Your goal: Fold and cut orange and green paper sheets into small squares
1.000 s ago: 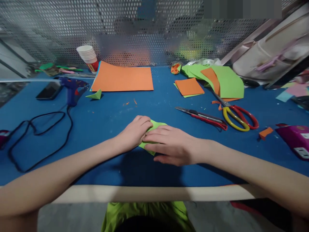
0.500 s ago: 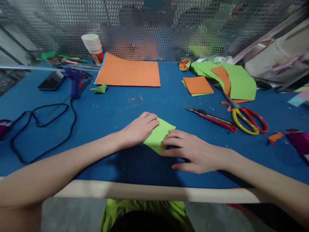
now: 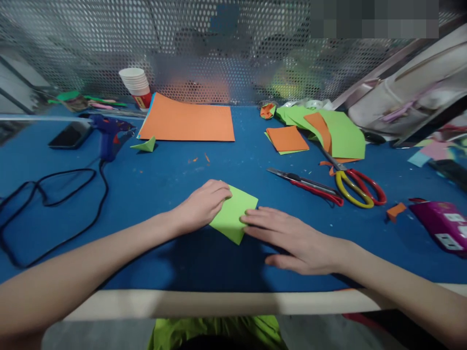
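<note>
A small light-green sheet of paper [image 3: 234,214] lies turned at an angle on the blue tabletop in front of me. My left hand [image 3: 204,205] is closed over its left edge, fingers bent and pressed together, hiding that side. Stretched fingers of my right hand [image 3: 288,238] rest flat on the right edge, with the thumb held apart on the table side. Beyond the sheet, a small folded green paper piece [image 3: 146,145] stands at the left, and a stack of orange and green paper squares [image 3: 287,139] lies to the right.
Right of my hands lie a utility knife [image 3: 306,185], scissors [image 3: 355,184] and a purple packet [image 3: 440,224]. Large orange sheets [image 3: 189,118], stacked paper cups [image 3: 136,87] and green paper [image 3: 345,133] are farther back. A glue gun [image 3: 108,138] with a looping cord is at left.
My right-hand fingers have straightened and slid along the right edge, uncovering the sheet's near corner. My left hand keeps its hold. The whole view has shifted slightly.
</note>
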### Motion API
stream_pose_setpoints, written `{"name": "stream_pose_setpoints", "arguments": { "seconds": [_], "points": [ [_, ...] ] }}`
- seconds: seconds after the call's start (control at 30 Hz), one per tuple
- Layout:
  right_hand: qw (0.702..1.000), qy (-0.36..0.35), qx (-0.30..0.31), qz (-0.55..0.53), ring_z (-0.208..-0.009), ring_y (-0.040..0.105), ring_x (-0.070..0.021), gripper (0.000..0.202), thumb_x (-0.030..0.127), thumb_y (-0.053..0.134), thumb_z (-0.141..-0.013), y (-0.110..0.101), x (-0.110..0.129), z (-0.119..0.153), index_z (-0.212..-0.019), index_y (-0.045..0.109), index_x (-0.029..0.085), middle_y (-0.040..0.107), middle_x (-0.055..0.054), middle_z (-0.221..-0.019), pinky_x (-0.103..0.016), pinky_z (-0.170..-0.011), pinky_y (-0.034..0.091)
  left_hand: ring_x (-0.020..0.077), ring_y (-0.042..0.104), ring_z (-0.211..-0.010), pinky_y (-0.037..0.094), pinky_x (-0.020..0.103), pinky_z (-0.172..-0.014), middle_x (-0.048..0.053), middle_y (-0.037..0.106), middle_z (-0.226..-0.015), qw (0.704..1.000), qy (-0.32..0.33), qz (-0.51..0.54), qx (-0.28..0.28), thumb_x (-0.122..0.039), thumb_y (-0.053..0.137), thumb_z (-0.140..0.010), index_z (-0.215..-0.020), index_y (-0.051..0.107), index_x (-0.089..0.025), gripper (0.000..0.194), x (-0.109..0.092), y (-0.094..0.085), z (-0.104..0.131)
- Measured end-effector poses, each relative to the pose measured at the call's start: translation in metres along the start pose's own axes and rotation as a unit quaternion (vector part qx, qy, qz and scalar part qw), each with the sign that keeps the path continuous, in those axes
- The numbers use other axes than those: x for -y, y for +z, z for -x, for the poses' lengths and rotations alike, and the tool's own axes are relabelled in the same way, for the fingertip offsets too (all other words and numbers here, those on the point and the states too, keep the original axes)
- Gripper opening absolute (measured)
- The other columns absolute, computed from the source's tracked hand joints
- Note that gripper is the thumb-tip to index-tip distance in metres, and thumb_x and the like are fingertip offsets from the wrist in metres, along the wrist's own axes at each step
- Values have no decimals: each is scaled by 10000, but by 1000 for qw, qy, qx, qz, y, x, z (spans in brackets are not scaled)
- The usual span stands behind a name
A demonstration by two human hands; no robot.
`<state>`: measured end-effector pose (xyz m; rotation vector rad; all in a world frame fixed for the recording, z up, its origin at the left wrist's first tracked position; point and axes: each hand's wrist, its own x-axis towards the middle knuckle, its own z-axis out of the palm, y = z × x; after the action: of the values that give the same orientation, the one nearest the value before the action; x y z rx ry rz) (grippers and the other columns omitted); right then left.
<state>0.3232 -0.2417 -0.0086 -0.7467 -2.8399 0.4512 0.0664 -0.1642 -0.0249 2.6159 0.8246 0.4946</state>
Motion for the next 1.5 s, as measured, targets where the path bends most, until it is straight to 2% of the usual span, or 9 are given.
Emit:
{"name": "stream_pose_setpoints", "arguments": {
  "seconds": [0.23, 0.37, 0.43, 0.53, 0.67, 0.83, 1.0, 1.3, 1.5],
  "points": [
    [987, 94, -71, 107, -1456, 275, -309, 624, 447, 480, -958, 11, -6, -5, -1438, 430, 52, 393, -203, -1519, -550, -1145, 329, 187, 662, -942, 507, 368, -916, 62, 699, -1057, 932, -236, 220, -168, -241, 444, -897, -959, 639, -178, 214, -6, -32, 2],
    [980, 106, -82, 148, -1424, 343, -319, 580, 420, 465, -969, 17, -5, -10, -1415, 462, 50, 423, -190, -1502, -539, -1113, 390, 173, 663, -847, 524, 365, -861, 54, 683, -957, 868, -330, 319, -192, -241, 546, -800, -917, 626, -160, 164, -1, -38, -3],
    [977, 108, -83, 165, -1393, 399, -327, 549, 409, 452, -974, 18, -4, -12, -1389, 495, 51, 453, -187, -1482, -548, -1090, 417, 174, 658, -840, 529, 362, -838, 53, 674, -942, 863, -340, 333, -169, -250, 578, -774, -906, 620, -158, 167, 1, -36, -4],
    [975, 103, -75, 182, -1349, 462, -330, 534, 412, 440, -978, 18, -3, -14, -1360, 525, 49, 496, -192, -1446, -562, -1066, 438, 199, 666, -895, 532, 378, -839, 71, 686, -971, 901, -309, 281, -116, -225, 550, -791, -980, 620, -162, 211, 0, -34, -1],
    [974, 99, -76, 191, -1352, 459, -329, 544, 428, 425, -982, 22, -4, -13, -1361, 520, 49, 499, -195, -1443, -558, -1070, 430, 220, 583, -1199, 459, 386, -1017, 126, 640, -1256, 980, -104, 152, -69, -188, 477, -880, -1038, 637, -164, 226, -4, -33, 5],
    [975, 96, -77, 186, -1400, 391, -321, 558, 424, 405, -993, 26, -4, -9, -1411, 460, 59, 463, -195, -1473, -565, -1102, 378, 215, 546, -1272, 403, 367, -1092, 143, 632, -1307, 991, 35, 121, 54, -185, 455, -951, -1068, 674, -161, 249, 6, -22, 9],
    [975, 76, -51, 201, -1418, 351, -341, 667, 495, 390, -985, 25, -8, -3, -1460, 371, 27, 415, -216, -1500, -569, -1096, 374, 234, 529, -1291, 399, 387, -1101, 167, 618, -1325, 987, 68, 130, 71, -182, 475, -950, -1084, 697, -151, 261, 20, -16, 10],
    [981, 76, -45, 170, -1431, 317, -365, 700, 562, 448, -943, 16, 14, -16, -1388, 478, 23, 433, -244, -1480, -598, -1143, 277, 210, 570, -1247, 439, 352, -1057, 134, 652, -1283, 986, 70, 142, 60, -220, 482, -950, -1054, 702, -172, 248, 22, -20, 9],
    [996, 32, -24, 84, -1413, 374, -301, 618, 510, 463, -954, 16, 19, -20, -1385, 485, 67, 468, -208, -1470, -525, -1129, 352, 187, 601, -1191, 436, 353, -1051, 100, 679, -1232, 986, -60, 117, -106, -160, 475, -894, -1072, 670, -152, 264, 14, -24, 5]
  ]
}}
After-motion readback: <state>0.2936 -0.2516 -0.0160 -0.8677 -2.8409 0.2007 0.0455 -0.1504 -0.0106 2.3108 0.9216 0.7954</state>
